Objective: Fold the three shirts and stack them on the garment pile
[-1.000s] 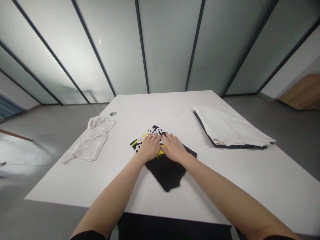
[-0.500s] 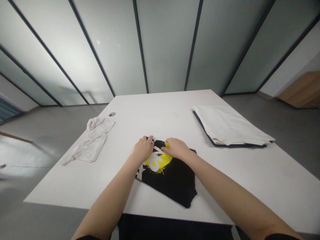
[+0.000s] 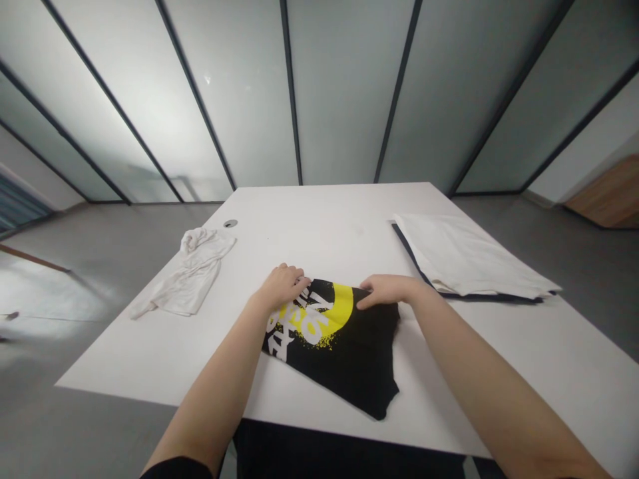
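A black T-shirt [image 3: 349, 352] with white lettering and a yellow round print lies folded on the white table in front of me. At its far left corner is my left hand [image 3: 282, 286], fingers curled over the edge and thumb on the print. My right hand [image 3: 389, 290] pinches the far edge further right, its thumb on top and the other fingers partly hidden behind the cloth. Where the shirt tapers, its lower right end reaches close to the table's near edge.
On the right of the white table [image 3: 319, 226] lies a folded stack of white cloth [image 3: 464, 253] with dark cloth beneath. A crumpled white garment [image 3: 194, 273] lies on the left, near a round cable hole [image 3: 230, 223]. Frosted glass panels [image 3: 339, 86] stand behind.
My right hand has moved right along the shirt's far edge, away from my left hand. More of the yellow print and lettering now shows. The view has shifted slightly.
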### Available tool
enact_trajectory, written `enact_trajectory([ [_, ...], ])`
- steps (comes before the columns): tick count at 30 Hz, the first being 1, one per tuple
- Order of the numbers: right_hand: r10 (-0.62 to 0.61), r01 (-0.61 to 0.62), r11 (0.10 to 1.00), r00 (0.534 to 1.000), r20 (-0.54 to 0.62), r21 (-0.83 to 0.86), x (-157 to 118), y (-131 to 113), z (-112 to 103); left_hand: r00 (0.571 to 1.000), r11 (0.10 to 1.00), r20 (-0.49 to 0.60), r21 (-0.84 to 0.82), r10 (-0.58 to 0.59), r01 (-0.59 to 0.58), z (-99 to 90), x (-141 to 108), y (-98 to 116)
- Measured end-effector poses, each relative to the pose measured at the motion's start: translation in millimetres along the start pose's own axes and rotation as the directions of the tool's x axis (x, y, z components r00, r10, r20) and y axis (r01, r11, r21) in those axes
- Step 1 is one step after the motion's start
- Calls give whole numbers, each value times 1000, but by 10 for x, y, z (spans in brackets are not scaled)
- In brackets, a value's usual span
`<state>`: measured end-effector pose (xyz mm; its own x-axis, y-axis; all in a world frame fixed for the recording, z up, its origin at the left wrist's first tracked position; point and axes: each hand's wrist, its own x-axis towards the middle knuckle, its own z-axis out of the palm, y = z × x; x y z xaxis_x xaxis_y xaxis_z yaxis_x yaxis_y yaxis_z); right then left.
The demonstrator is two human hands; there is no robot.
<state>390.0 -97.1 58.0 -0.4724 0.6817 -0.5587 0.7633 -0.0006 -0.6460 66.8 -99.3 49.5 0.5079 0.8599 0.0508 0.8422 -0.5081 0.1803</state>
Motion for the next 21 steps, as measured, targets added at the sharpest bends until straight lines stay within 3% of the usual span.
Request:
enact_trajectory([
  [2,-11,-22,955,994,111,296,-42,150,-44,1000,999,-5,-32,-10,10,19,9,-51],
  [5,-70,-49,785,983,167,617,-47,320,6,1000,998,6,-59,-10,10,78,47,-137],
  [8,-109,15,635,992,70,772,27,379,77,998,998,-40,-44,-51,50,122,66,-237],
  [10,-86,72,532,996,-30,843,101,364,91,983,990,-115,-7,-141,141,126,46,-293],
  [13,-21,118,383,993,-119,916,195,308,82,891,933,-303,12,-338,359,109,-9,-313],
  [15,-18,97,361,995,-97,928,222,270,88,817,898,-411,-12,-404,439,113,-32,-260],
  [16,-21,75,380,997,-73,922,226,252,100,804,898,-437,-18,-402,439,129,-33,-214],
  [18,-9,42,444,999,-42,895,222,209,145,849,929,-408,0,-337,369,195,-15,-99],
  [21,1,43,499,999,-51,866,218,109,251,950,975,-236,43,-204,220,353,31,65],
])
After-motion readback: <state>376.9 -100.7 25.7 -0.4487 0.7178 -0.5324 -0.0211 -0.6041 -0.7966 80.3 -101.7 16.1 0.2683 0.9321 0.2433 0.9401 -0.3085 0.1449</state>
